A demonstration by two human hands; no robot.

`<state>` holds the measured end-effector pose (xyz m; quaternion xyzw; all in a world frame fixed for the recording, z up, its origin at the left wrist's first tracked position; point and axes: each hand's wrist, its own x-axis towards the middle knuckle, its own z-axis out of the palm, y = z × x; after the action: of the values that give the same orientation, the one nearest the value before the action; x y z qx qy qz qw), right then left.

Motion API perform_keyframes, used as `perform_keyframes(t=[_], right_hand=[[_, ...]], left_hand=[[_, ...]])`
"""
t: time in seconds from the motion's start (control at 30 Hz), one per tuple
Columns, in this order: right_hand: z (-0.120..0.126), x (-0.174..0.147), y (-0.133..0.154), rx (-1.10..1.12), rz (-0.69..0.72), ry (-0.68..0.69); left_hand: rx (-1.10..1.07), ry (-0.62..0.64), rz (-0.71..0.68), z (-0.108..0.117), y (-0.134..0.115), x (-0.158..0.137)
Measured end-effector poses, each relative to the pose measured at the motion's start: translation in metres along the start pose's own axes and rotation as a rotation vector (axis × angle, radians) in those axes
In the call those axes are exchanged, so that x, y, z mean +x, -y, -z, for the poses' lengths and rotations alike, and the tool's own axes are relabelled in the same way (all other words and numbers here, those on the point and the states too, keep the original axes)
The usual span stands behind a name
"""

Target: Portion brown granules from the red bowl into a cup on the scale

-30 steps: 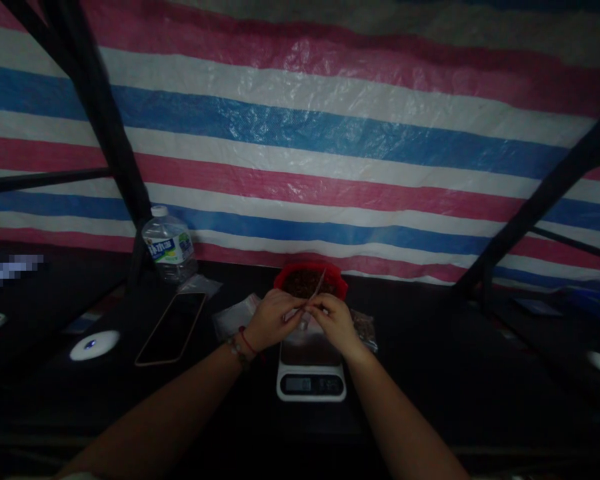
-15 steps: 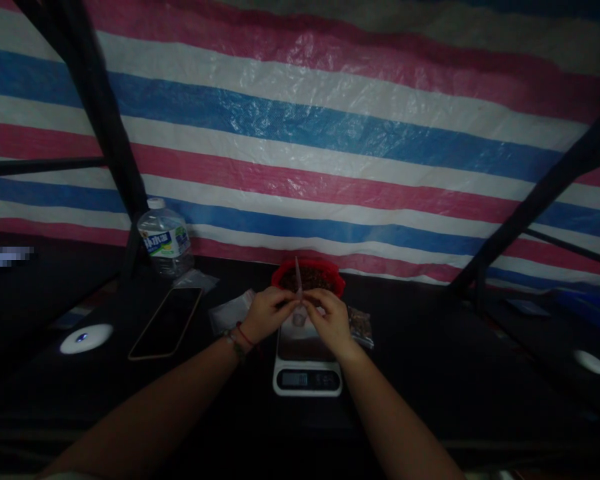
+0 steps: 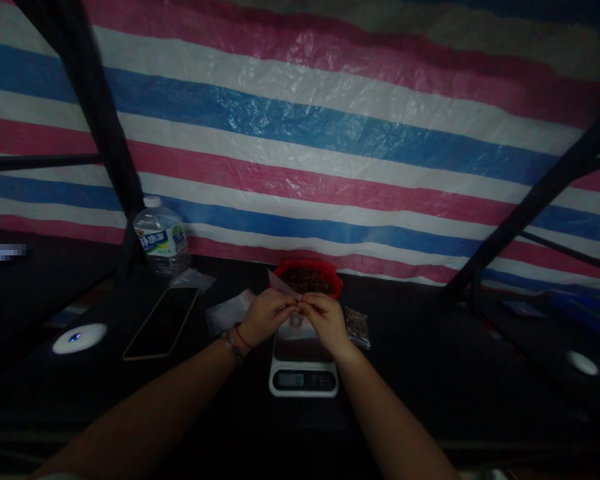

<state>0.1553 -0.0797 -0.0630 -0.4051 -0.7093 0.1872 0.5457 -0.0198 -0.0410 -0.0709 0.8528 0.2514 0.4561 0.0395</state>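
Both hands meet just above the scale (image 3: 303,363), which sits near the middle of the dark worktop (image 3: 430,373). The left hand (image 3: 264,317) and the right hand (image 3: 325,321) each have their fingers pinched together on a small clear bag (image 3: 281,283), whose free corner sticks up toward the red bowl (image 3: 307,275) of dark bits behind the scale. The step in hand looks like working the bag's mouth, opening or sealing it; the dim light does not show which. The next move calls for a steady pinch on both sides, so the thin plastic does not slip. More small bags (image 3: 226,311) lie left of the hands, a filled packet (image 3: 357,326) lies right, and a phone (image 3: 161,323) and a water bottle (image 3: 161,235) sit toward the worktop's left rear.
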Motion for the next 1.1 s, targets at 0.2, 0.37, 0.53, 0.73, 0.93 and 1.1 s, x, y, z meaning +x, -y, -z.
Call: perform_keyframes(t=[0.2, 0.37, 0.53, 0.73, 0.93, 1.1], right_hand=[[0.0, 0.001, 0.002, -0.09, -0.043, -0.028], [0.001, 0.001, 0.006, -0.288, -0.062, -0.162], [-0.001, -0.001, 0.006, -0.29, 0.041, -0.216], [-0.006, -0.006, 0.002, -0.296, 0.156, -0.125], [-0.004, -0.004, -0.003, -0.284, 0.081, -0.048], [-0.003, -0.002, 0.002, -0.251, 0.008, -0.076]], left_hand=[[-0.016, -0.077, 0.059, 0.002, -0.009, 0.001], [0.114, -0.233, 0.18, 0.004, -0.011, 0.004], [0.138, -0.215, 0.175, 0.004, -0.014, 0.004], [0.117, -0.133, 0.077, -0.001, -0.022, 0.002], [0.098, -0.032, -0.173, 0.004, -0.02, 0.001], [0.199, 0.068, -0.18, 0.023, -0.01, 0.008]])
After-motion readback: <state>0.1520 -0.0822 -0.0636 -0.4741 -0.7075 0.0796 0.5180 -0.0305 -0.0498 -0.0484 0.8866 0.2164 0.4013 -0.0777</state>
